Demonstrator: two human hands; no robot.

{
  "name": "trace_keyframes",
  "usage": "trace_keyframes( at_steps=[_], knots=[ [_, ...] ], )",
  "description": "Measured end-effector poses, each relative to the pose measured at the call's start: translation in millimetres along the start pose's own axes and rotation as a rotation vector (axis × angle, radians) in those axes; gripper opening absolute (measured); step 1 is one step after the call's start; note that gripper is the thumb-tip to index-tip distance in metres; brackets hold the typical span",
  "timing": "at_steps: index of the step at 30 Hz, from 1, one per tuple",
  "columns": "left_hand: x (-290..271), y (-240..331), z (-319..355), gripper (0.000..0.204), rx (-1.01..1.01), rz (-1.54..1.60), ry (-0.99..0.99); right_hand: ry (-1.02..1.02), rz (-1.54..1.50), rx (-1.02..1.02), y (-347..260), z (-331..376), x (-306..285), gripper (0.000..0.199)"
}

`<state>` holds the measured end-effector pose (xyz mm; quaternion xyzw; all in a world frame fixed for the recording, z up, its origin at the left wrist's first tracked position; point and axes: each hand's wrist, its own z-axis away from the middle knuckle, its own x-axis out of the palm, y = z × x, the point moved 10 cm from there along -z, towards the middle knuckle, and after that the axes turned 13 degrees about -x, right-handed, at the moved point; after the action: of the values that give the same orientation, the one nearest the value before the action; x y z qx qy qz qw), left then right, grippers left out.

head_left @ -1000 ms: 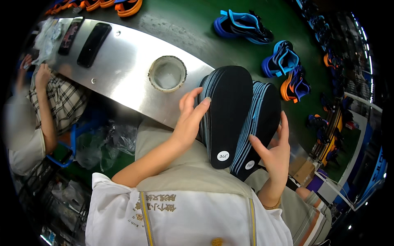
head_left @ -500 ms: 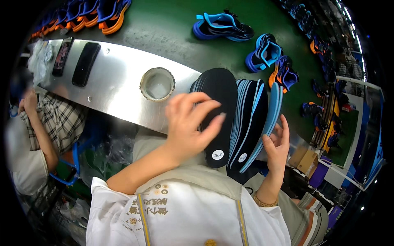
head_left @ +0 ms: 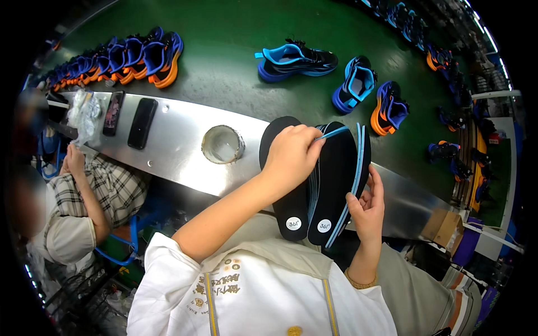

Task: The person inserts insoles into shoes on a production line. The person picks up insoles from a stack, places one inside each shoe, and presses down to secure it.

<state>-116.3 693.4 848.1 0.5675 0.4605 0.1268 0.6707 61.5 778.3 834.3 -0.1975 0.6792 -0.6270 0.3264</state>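
Blue-edged insole (head_left: 336, 133) was pinched by the left hand (head_left: 291, 154); outer insoles (head_left: 359, 161) were touched by the right hand (head_left: 367, 210), grip unclear. Gentle, single-layer parting was advised.

insoles (head_left: 333, 179): black, blue-edged | worktop (head_left: 224, 56): green | garment (head_left: 124, 187): black-white plaid

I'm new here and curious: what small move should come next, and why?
Perhaps the left hand should gently lift the pinched insole: that hand has hold of its blue edge, while the right hand is at the blue-edged insoles on the right.
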Motion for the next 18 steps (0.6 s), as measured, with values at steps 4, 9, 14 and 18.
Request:
trace_keyframes(
  at_steps=[4, 9, 14, 18],
  knots=[
    [-39, -26, 0, 0.012, -0.205, 0.278, -0.074, 0.028, 0.196, -0.081, -5, 2, -11, 0.069],
    [-114, -55, 39, 0.012, -0.019, -0.278, 0.294, 0.02, 0.675, -0.43, -57, 0, 11, 0.067],
    [-128, -83, 58, 0.014, -0.037, -0.528, 0.316, -0.143, 0.857, -0.299, -48, -1, 29, 0.067],
    [-130, -85, 52, 0.017, -0.019, -0.562, 0.283, -0.012, 0.924, -0.462, -80, 7, 27, 0.065]
  ],
)
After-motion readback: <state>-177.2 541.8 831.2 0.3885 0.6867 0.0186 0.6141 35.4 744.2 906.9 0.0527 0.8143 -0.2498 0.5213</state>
